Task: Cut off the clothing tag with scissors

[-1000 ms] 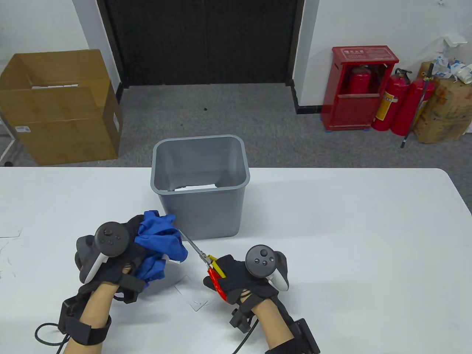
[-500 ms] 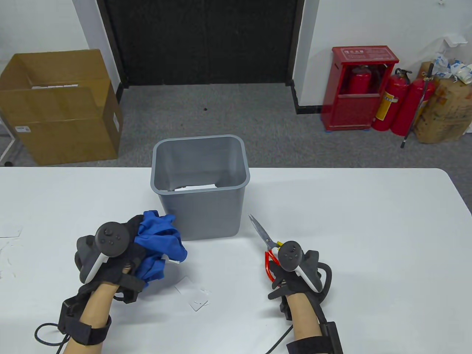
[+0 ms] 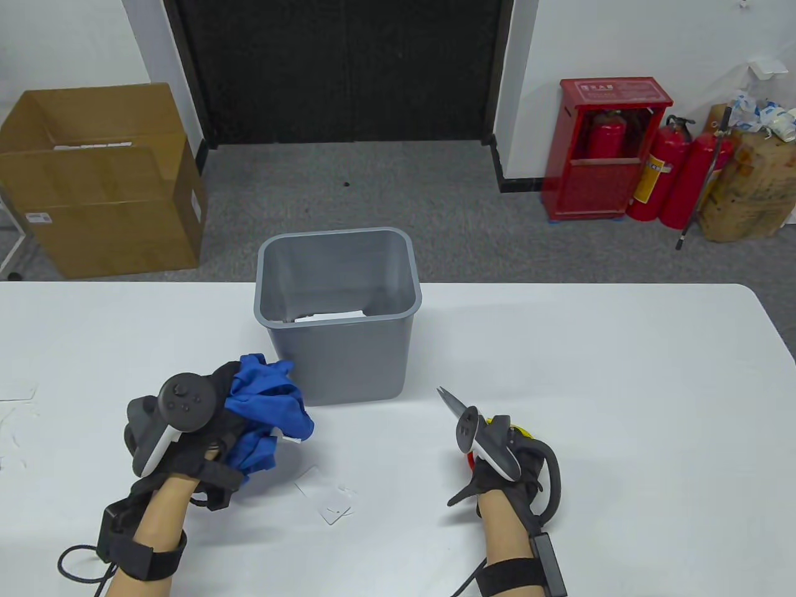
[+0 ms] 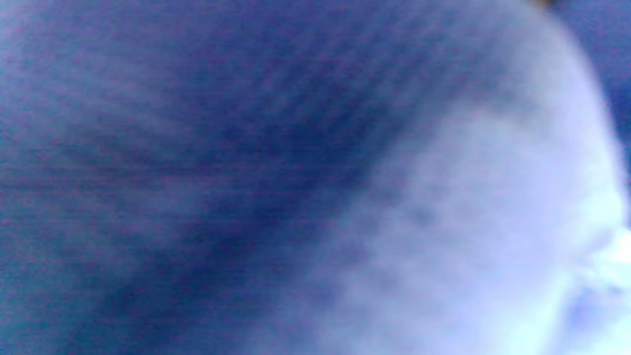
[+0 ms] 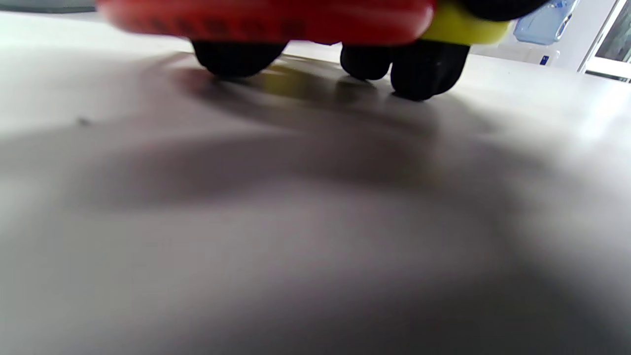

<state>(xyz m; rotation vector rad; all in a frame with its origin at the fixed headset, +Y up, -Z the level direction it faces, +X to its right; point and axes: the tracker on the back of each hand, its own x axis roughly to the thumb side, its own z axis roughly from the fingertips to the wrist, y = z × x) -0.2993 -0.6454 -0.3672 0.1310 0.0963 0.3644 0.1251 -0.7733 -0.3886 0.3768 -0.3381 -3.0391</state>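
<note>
My left hand [image 3: 208, 435] grips a crumpled blue garment [image 3: 270, 407] just above the table, in front of the grey bin. A small white stub [image 3: 290, 439] shows at the garment's lower right edge. In the left wrist view the blurred blue cloth [image 4: 197, 172] fills the frame. My right hand [image 3: 500, 457] holds the red and yellow scissors [image 3: 453, 404] low on the table, right of the bin, blades pointing up and left. In the right wrist view the scissors handle [image 5: 276, 19] is at the top and my gloved fingertips [image 5: 424, 74] touch the table.
A grey bin [image 3: 336, 367] stands at the table's middle with white scraps inside. Flat white tag pieces [image 3: 326, 497] lie on the white table [image 3: 622, 404] between my hands. More pale scraps [image 3: 15, 392] lie at the left edge.
My right hand has pulled the scissors away from the garment, moved right and lowered them to the table. My left hand and the garment have hardly moved.
</note>
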